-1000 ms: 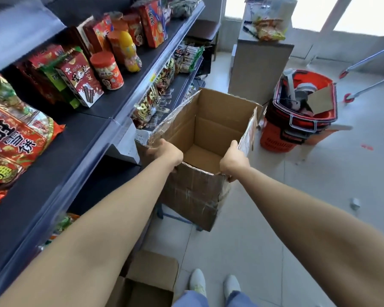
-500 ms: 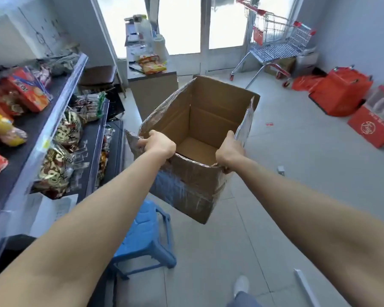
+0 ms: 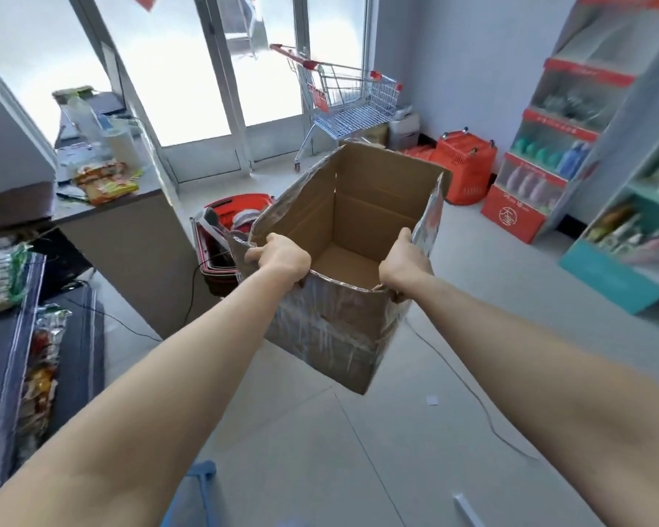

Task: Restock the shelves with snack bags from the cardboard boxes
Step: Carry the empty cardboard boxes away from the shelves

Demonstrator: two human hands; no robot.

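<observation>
Box (image 3: 339, 329) is up off the floor in front of me: my left hand (image 3: 278, 258) curls over its near-left rim, and my right hand (image 3: 406, 262) grips the near-right corner. It looks empty, so I judge this is clearing away. Next I need a spot to set it down, then a full one. One box, two hands on it, one cart (image 3: 350, 104) far off. The bags (image 3: 44, 348) on the left shelf (image 3: 84, 336) are too blurred to count.
</observation>
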